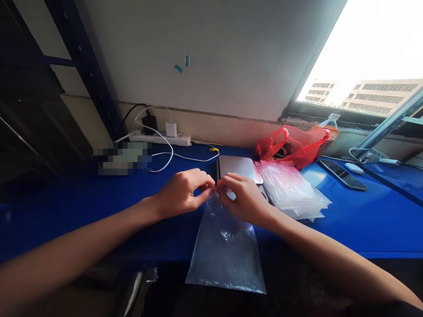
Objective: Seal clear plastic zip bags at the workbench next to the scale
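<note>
A clear plastic bag [228, 255] hangs down over the front edge of the blue table, its upper end between my two hands. My left hand [187, 189] pinches the bag's top edge between thumb and fingers. Close beside it, my right hand [243, 193] is closed on the same edge, the fingertips nearly touching. Just behind my right hand lies a small scale with a metal plate [238, 168], partly covered by that hand. To its right sits a stack of clear plastic bags [294, 187].
A red plastic bag [297, 147] and a drink bottle [332, 125] stand behind the stack. A phone [343, 175] and a white earbud case [353, 168] lie at right. Along the wall runs a power strip [158, 138] with a white cable [172, 152]. The blue table [370, 224] has a front edge.
</note>
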`<state>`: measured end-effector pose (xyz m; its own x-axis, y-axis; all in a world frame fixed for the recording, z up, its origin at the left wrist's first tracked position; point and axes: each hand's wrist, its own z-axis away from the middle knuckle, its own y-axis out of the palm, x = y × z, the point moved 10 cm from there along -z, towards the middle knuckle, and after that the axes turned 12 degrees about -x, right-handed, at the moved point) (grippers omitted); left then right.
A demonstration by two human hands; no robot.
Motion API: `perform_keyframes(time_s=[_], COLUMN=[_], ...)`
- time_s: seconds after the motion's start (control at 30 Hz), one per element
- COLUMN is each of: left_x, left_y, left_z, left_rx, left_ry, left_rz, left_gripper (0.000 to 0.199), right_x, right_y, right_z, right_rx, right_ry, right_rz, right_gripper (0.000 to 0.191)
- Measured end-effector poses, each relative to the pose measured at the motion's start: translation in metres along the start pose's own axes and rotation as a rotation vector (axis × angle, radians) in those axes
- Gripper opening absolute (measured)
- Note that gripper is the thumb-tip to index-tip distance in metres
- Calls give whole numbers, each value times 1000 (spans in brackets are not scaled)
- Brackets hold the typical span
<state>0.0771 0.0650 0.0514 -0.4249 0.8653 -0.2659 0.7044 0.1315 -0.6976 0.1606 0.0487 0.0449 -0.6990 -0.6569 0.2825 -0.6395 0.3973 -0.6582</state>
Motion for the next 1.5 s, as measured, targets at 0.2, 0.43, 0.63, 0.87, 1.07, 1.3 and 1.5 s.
perform_keyframes(time_s=[0.2,0.43,0.63,0.87,1.07,1.3,1.5], left_x=[7,11,20,36,45,69,79], left_y=[-2,-13,-35,-55,-58,-67,-63], left_z=[-5,-15,-21,-22,-21,-12,-4], left_rx=[-28,-45,-152,-244,-264,-282,-339], left_ry=[-16,-60,-113,-207,-273,-409,-517], left_rz=[7,55,2,-24,-22,3,324], left_gripper=[14,14,14,15,17,20,23], right_x=[-13,-18,-23,-35,-55,-85,-98], right_y=[4,-7,-28,-51,-59,-95,-95], right_z=[-2,-10,-17,-22,-24,-23,-18], right_rx=[46,20,-109,-186,-239,-417,-389], right_ry=[90,139,114,156,196,232,393], right_rz=[42,40,38,43,45,23,-205], right_gripper=[7,6,7,6,6,11,28])
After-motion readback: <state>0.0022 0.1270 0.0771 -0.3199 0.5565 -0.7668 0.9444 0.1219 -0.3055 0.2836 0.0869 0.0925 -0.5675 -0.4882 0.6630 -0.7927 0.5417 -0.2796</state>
